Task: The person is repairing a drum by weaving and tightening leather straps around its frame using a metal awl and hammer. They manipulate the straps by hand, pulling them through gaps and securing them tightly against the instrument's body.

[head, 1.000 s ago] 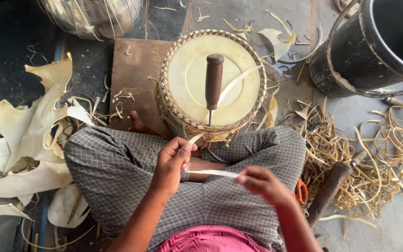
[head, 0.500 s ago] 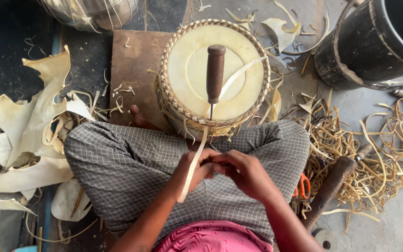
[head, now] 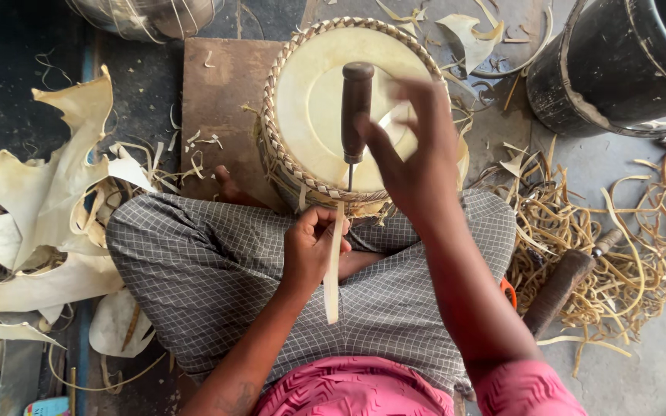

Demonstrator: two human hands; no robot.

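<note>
A round drum (head: 314, 100) with a pale skin head and a braided rim lies between my crossed legs. An awl with a dark wooden handle (head: 355, 108) is stuck into the lacing at its near edge. My left hand (head: 314, 246) is closed on a pale flat strip (head: 333, 270) that runs from the drum's rim down over my checked cloth. My right hand (head: 414, 158) is raised above the drum with fingers spread, right beside the awl handle, holding nothing that I can see.
A brown board (head: 217, 92) lies under the drum. Pale hide scraps (head: 48, 208) pile up on the left. Curled strip offcuts (head: 618, 239) and a wooden-handled tool (head: 560, 281) lie on the right. A black metal bucket (head: 618, 69) stands at top right.
My right hand let go of the strip and rose from my lap to the awl handle. My left hand turned the strip from crosswise to hanging straight down from the rim.
</note>
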